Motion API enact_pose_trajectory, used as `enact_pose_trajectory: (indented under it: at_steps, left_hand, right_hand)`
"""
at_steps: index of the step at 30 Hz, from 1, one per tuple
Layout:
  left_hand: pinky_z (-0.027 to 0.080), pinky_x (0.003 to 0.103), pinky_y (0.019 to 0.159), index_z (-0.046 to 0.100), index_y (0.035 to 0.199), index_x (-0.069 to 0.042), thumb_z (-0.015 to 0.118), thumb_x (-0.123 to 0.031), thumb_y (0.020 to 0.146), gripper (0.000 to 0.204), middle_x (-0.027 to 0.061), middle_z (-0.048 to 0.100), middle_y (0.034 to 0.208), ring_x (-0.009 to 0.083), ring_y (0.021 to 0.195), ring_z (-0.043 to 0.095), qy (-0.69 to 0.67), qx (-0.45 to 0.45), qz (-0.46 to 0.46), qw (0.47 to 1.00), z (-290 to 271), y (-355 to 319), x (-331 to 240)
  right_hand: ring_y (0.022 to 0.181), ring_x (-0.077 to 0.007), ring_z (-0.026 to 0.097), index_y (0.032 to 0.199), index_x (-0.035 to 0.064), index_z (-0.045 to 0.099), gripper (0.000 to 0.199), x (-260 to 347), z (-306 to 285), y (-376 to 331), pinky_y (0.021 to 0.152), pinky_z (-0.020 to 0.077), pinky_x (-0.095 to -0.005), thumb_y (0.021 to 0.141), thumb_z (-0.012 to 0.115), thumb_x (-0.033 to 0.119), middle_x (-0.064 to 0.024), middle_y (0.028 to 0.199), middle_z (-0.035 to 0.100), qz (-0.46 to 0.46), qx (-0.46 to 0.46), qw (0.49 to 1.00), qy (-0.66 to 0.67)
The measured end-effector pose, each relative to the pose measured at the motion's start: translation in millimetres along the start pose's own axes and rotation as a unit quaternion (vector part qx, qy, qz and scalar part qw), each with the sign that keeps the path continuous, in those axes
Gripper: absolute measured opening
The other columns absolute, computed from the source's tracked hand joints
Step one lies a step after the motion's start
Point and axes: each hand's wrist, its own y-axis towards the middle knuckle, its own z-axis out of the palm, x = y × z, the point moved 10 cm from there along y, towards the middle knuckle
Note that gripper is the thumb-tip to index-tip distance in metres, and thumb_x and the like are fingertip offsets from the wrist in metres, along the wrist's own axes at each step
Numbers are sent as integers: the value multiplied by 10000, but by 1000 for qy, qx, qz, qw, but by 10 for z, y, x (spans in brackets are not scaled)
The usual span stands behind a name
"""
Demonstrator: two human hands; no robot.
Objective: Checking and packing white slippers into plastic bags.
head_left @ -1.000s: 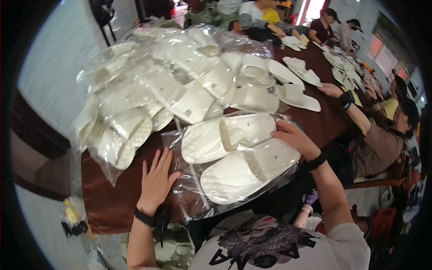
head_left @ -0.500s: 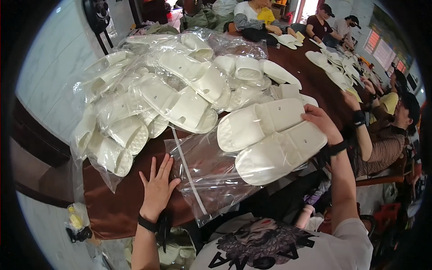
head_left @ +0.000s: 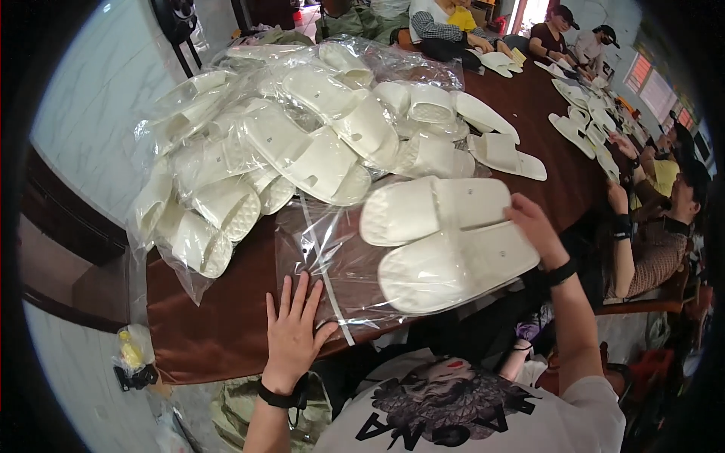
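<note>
A white wall is on the left. On the brown table [head_left: 226,332], the left hand [head_left: 293,337] lies flat, fingers spread, on a clear bag [head_left: 332,257]. The pile [head_left: 287,143] of bagged slippers is far left. The right hand [head_left: 535,230] grips two white slippers [head_left: 445,241] at the bag's mouth. Other people sit far right.

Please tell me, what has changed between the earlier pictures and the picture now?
The right hand has pulled the pair of white slippers to the right, so most of it is now out of the clear plastic bag; one second ago the pair lay deeper inside. The left hand stays flat on the bag's edge, holding it on the brown table. The pile of bagged slippers has not moved.
</note>
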Motion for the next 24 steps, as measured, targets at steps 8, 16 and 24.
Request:
enact_pose_trajectory:
  at_steps: [8, 16, 24]
  left_hand:
    - [134, 633, 1162, 374, 1514, -159, 527, -535, 929, 712, 69, 297, 1600, 314, 1488, 224, 31, 14, 17, 999, -16, -14, -97]
    - [126, 622, 1166, 370, 1517, -152, 551, -509, 932, 709, 68, 317, 1590, 319, 1485, 235, 4, 35, 9, 999, -60, -7, -109]
    - [277, 489, 1120, 439, 1460, -85, 530, -356, 990, 550, 138, 426, 1506, 330, 1390, 383, -150, -114, 50, 981, -694, 626, 235]
  right_hand:
    - [841, -38, 563, 1086, 28, 602, 168, 339, -761, -13, 744, 458, -211, 934, 594, 99, 37, 920, 616, 66, 115, 991, -29]
    - [764, -16, 504, 944, 54, 580, 68, 743, -703, 327, 672, 425, -214, 907, 608, 104, 61, 818, 540, 16, 162, 972, -171]
    - [773, -31, 509, 973, 42, 622, 147, 231, -201, 403, 674, 432, -231, 932, 629, 183, 51, 827, 561, 50, 167, 968, -180]
